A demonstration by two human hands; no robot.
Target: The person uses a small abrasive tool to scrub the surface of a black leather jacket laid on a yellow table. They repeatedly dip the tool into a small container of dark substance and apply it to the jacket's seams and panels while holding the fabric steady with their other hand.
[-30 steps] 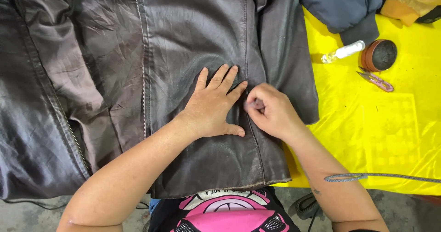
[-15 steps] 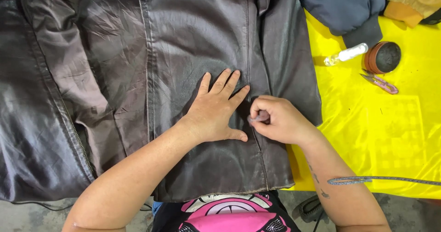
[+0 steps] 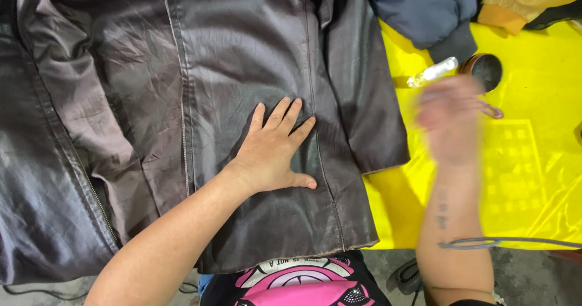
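Head view, from the left: a dark brown leather jacket (image 3: 200, 100) lies spread over the counter (image 3: 533, 179) (its cover is bright yellow). The left hand (image 3: 273, 151) presses flat on the jacket, fingers spread, holding nothing. Further right, the right hand (image 3: 450, 121) is raised over the yellow cover, too blurred to tell its grip. Just beyond it sit a small clear bottle (image 3: 431, 73) and a round brown tin (image 3: 485, 69), below a folded navy garment (image 3: 427, 9).

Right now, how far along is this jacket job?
Done: the dark leather jacket lies spread flat on the yellow cloth. In hand: the left hand presses its panel; the blurred right hand is over the cloth near the small bottle and round tin. What remains can't be told.
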